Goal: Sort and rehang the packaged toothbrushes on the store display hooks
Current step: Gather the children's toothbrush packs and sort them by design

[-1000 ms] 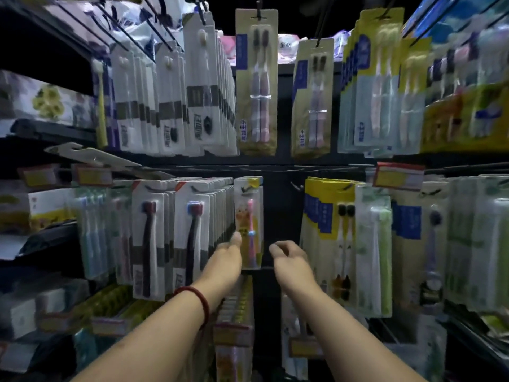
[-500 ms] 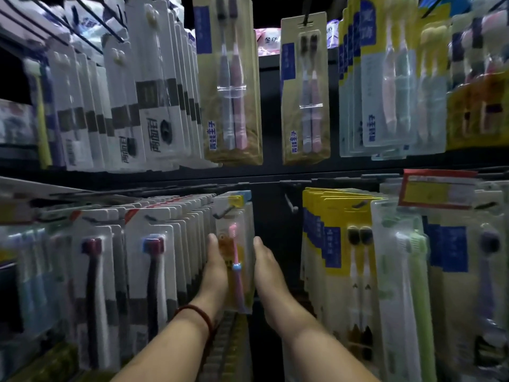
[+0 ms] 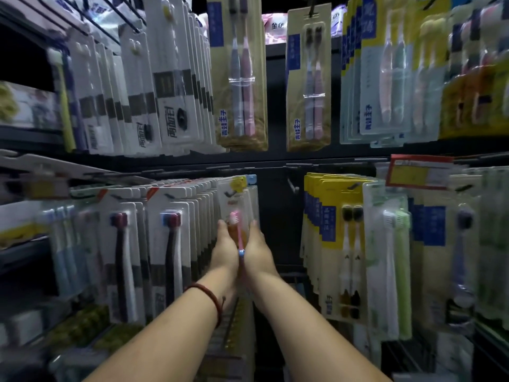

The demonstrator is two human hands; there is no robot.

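2 hands [image 3: 224, 250] [image 3: 258, 252] seemingly against toothbrush pack [image 3: 237, 203]

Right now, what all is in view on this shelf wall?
kids' toothbrush pack: one, pink brush, yellow header, lower row centre
white packs: many, dark-handled brushes, lower left
white-and-black packs: many, upper left
tan packs: two hooks, grey and pink brush pairs, upper centre
yellow-and-blue packs: one stack, lower right
green brush pack: one, right of that stack
price tag: one, red and yellow, right side
bare hook: one, dark, right of the kids' pack
bracelet: one, red, left wrist
left grip: one, bare hand, straight fingers on the pack's left side
right grip: one, bare hand, straight fingers on its right side
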